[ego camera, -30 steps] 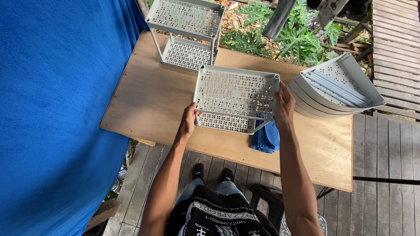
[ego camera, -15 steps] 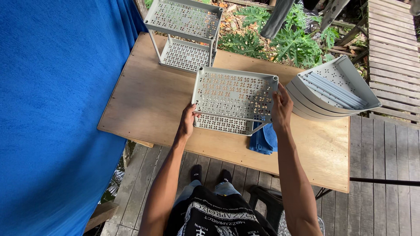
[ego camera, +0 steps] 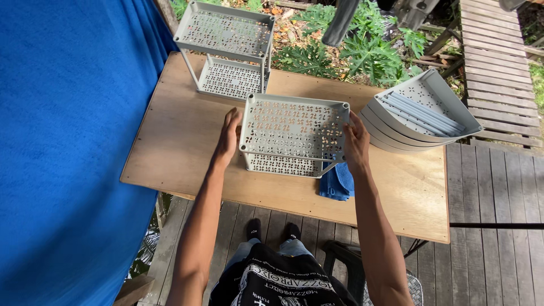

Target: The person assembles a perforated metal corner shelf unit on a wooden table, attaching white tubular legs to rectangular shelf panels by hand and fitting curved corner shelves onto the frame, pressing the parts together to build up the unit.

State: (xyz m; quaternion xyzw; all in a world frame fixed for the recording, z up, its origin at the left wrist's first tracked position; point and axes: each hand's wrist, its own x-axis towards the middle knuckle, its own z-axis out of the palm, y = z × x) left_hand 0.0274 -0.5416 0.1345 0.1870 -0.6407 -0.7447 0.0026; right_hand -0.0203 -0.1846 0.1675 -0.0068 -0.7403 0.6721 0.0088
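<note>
Head view | grey rack (ego camera: pixel 293 129) between hands | left hand (ego camera: pixel 229 136), right hand (ego camera: pixel 356 141) grip its sides

Both forearms are bare, with no sleeves, watch or rings showing on the left hand (ego camera: pixel 229 136) or the right hand (ego camera: pixel 357 141). The person wears a black shirt (ego camera: pixel 283 283) with white patterned print, light blue jeans (ego camera: pixel 243 255) and black shoes (ego camera: pixel 254 228).

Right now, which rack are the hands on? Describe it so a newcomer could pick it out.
On the wooden table, it is the grey two-tier perforated rack nearest the person, held between the left hand and right hand. Unlike the similar far rack, a blue cloth lies beside it.
</note>
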